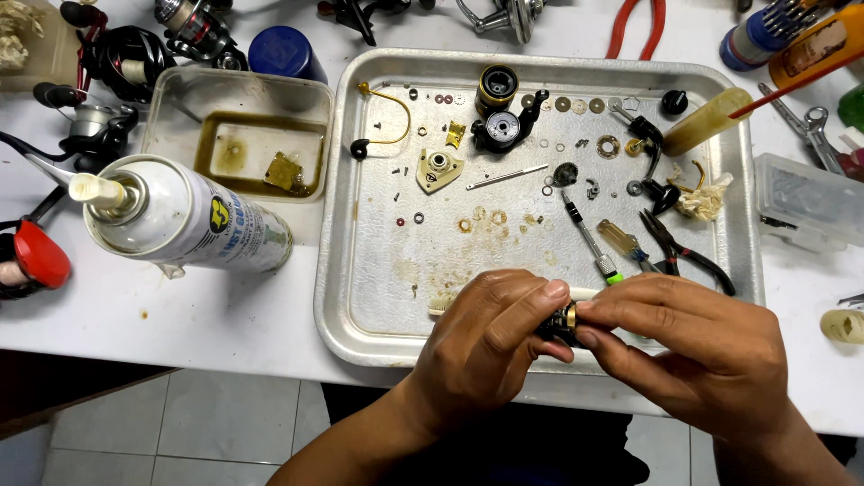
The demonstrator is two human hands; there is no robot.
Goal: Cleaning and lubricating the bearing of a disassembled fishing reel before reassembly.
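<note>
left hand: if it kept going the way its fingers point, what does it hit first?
The left hand points right, at the small black and brass part it pinches. Straight on, it would meet the right hand fingertips, which already grip that part from the other side. Nothing else shows between them.

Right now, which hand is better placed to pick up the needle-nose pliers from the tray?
Probably the right hand: the pliers lie just above it on the tray's right side, while the left hand sits farther off. Both hands grip a small black-and-brass part.
</note>
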